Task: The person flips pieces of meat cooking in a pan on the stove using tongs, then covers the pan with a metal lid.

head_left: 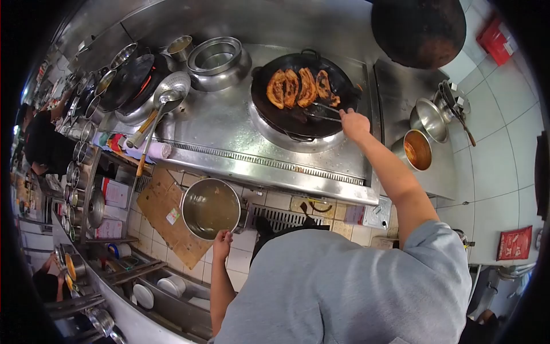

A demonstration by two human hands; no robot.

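Observation:
My right hand [354, 124] is closed around metal tongs [326, 112], whose arms reach into a black wok [281, 123] on the steel range. Several browned slabs of meat [307, 87] lie side by side in the wok. The tong tips are close to the lower end of the two right-hand slabs; whether they grip one I cannot tell. My left hand [222, 245] hangs low with its fingers curled together, by the near rim of a large metal pot [184, 213] holding murky liquid. Whether it touches that rim, or holds anything, is hidden.
A skimmer [173, 85] and ladle rest left on the range, beside a round steel pot [215, 57]. Another black wok [418, 31] hangs upper right. Steel bowls [428, 119] and a pot of reddish sauce [417, 150] stand right. Cardboard [166, 215] covers floor tiles.

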